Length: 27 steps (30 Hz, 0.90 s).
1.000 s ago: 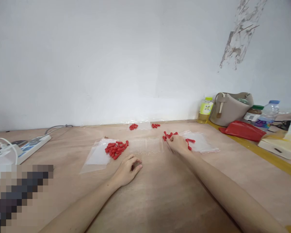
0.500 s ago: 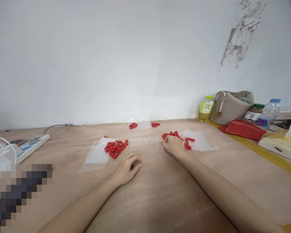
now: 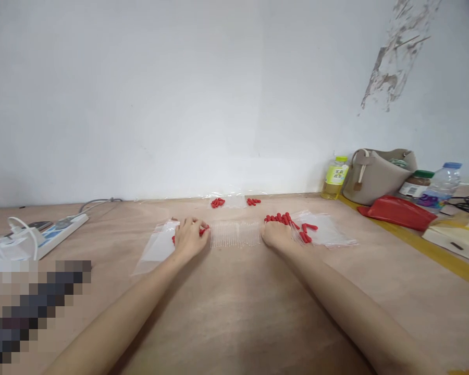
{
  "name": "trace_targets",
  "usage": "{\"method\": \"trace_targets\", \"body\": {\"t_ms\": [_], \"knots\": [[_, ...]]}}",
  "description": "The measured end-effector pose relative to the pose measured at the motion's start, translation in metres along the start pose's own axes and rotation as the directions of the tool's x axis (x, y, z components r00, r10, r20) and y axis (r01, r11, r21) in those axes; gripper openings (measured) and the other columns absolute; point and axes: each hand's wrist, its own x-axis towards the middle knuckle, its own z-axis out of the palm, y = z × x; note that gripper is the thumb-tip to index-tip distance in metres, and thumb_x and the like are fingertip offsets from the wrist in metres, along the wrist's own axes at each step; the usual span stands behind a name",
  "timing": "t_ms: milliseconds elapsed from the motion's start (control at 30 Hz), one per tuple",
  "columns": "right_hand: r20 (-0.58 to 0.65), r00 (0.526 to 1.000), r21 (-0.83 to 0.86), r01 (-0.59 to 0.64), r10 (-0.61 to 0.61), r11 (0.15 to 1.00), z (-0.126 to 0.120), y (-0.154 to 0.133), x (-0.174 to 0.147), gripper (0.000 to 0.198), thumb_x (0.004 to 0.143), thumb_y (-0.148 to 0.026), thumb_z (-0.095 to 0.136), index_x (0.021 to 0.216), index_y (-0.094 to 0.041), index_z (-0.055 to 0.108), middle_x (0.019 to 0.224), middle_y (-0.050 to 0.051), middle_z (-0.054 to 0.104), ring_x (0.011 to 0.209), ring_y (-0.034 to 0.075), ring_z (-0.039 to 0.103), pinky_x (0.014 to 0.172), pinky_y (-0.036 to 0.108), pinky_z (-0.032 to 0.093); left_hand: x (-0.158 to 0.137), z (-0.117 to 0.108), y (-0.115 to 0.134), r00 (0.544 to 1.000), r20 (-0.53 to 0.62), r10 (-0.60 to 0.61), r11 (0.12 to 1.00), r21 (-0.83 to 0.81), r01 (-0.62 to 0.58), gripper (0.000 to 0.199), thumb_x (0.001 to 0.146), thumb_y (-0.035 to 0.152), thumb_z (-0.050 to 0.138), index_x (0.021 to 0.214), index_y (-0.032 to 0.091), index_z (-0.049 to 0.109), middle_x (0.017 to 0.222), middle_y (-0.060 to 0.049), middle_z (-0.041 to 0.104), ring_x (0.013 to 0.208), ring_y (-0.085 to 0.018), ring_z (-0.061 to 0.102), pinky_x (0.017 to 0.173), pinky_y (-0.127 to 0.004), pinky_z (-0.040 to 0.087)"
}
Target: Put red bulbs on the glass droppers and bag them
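Near the back of the brown tabletop (image 3: 226,297), in the head view, a row of thin clear rods (image 3: 230,234) lay side by side between the person's two hands. The left hand (image 3: 188,238) rested over a heap of red pieces (image 3: 204,231), its fingers bent and slightly apart; whether the fingertips had closed on a piece could not be told. The right hand (image 3: 276,234) lay at the other end of the row, its fingers curled under and their tips hidden, so their grip could not be told either. Just beyond it, red club-shaped pieces (image 3: 278,218) stood out in a close line.

Flat clear plastic bags flanked the work: a left bag (image 3: 152,252) beside the heap, and a right bag (image 3: 332,232) with a few loose red pieces (image 3: 305,237) at its near edge. By the wall, a far bag (image 3: 234,201) lay between two small red clusters (image 3: 218,202).

Among the containers at right, a yellow-capped bottle (image 3: 335,177) held yellowish liquid, a grey handbag (image 3: 371,182) gaped around something greenish, and a green-lidded jar (image 3: 416,187) looked brown inside. A blue-capped bottle (image 3: 445,182) was see-through, its fill unclear. A red pouch (image 3: 396,212) lay in front.
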Motion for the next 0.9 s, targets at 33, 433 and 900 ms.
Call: {"method": "trace_targets", "body": {"t_ms": [33, 433, 900], "knots": [[-0.010, 1.000, 0.002, -0.002, 0.002, 1.000, -0.002, 0.000, -0.003, 0.026, 0.078, -0.017, 0.039, 0.084, -0.010, 0.063, 0.087, 0.017, 0.063, 0.082, 0.027, 0.059, 0.064, 0.033, 0.042, 0.012, 0.002, -0.005, 0.996, 0.039, -0.082, 0.995, 0.053, 0.080, 0.018, 0.074, 0.036, 0.052, 0.074, 0.022, 0.062, 0.096, -0.009, 0.053, 0.099, -0.030, 0.042, 0.083, -0.044, 0.030], [-0.415, 0.771, 0.108, 0.569, -0.483, 0.815, 0.007, 0.027, -0.067, 0.028, 0.086, -0.018, 0.029, 0.108, -0.016, 0.047, 0.089, 0.009, 0.058, 0.081, 0.019, 0.054, 0.069, 0.031, 0.040, 0.067, 0.035, -0.014, 0.960, 0.123, -0.251, 0.968, 0.014, 0.251, 0.020, 0.051, 0.022, 0.072, 0.050, 0.014, 0.054, 0.079, -0.016, 0.056, 0.097, -0.044, 0.040, 0.077, -0.056, 0.024], [-0.388, 0.740, 0.348, 0.670, -0.550, 0.656, 0.020, 0.019, -0.087, 0.017, 0.085, -0.022, 0.032, 0.085, -0.019, 0.049, 0.081, 0.004, 0.057, 0.077, 0.015, 0.052, 0.070, 0.028, 0.040, -0.050, 0.007, 0.027, 0.945, 0.314, 0.086, 0.513, -0.828, 0.229, 0.021, 0.077, 0.031, 0.048, 0.089, 0.016, 0.055, 0.082, -0.003, 0.063, 0.076, -0.016, 0.060, 0.073, -0.029, 0.044]]}}
